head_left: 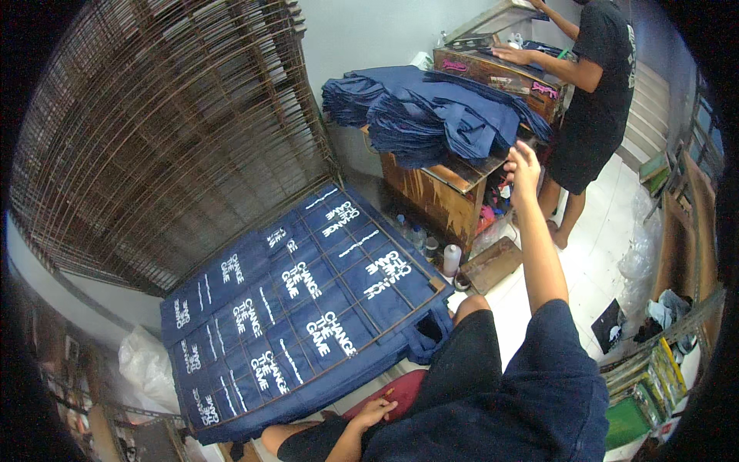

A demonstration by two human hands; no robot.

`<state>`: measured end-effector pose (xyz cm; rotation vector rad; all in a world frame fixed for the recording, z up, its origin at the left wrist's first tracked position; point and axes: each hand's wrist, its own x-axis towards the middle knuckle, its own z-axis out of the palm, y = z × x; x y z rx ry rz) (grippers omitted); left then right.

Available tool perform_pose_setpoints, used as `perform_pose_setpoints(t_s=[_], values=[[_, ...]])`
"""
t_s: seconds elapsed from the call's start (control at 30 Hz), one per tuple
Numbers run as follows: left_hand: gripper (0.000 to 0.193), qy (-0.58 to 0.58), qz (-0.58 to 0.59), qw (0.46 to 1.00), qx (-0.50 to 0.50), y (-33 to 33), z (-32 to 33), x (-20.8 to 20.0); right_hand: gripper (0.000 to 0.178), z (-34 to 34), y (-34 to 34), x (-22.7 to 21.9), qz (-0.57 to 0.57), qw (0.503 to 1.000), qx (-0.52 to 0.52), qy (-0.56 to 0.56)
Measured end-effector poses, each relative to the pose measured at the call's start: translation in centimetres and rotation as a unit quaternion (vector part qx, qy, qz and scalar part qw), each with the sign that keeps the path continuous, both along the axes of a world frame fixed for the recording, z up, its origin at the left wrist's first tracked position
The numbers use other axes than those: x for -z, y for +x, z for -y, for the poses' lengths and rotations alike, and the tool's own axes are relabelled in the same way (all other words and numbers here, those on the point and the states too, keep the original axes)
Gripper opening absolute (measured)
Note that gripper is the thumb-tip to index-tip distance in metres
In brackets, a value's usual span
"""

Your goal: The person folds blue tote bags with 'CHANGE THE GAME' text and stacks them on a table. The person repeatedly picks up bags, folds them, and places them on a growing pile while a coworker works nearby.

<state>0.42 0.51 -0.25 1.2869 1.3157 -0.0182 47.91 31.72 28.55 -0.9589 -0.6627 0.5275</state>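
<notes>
My right hand (524,163) is raised at the end of my outstretched arm, empty, its fingers loosely bent and apart. It appears beside the near right corner of a heap of dark blue cloth pieces (439,108); I cannot tell whether it touches them. Low by my lap, my left hand (372,413) has its fingers closed around a small orange-brown stub that looks like a cigarette (389,393). In front of me, flat dark blue cloth pieces with white print (262,323) lie in rows on a wire rack; one at the near right corner shows a handle loop.
Raised wire racks (177,131) lean up behind the printed pieces. A wooden cabinet (431,196) carries the heap. A white bottle (452,260) and a wooden board (493,266) are on the floor. A co-worker (596,92) stands at the back right; framed screens (635,420) stand at right.
</notes>
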Motion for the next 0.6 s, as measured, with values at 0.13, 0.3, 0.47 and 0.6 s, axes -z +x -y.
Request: perform_pose_setpoints(t_s=[0.13,0.3,0.47,0.6], values=[[0.049,-0.020,-0.011,1.000,-0.021,0.3,0.1,-0.1,0.055,-2.9,3.7,-2.3,-0.068,0.996,-0.047,-0.023],[0.049,0.001,0.003,1.000,-0.029,0.1,0.4,0.0,0.099,-6.9,6.6,-3.7,-0.186,0.970,-0.151,0.026],[0.049,-0.040,-0.016,0.997,-0.061,0.4,0.5,-0.5,0.118,-9.3,6.9,-5.6,-0.303,0.923,-0.218,0.093],[0.051,-0.013,-0.007,0.998,-0.062,0.4,0.5,0.2,0.112,-9.3,4.6,-7.9,-0.369,0.893,-0.246,0.078]])
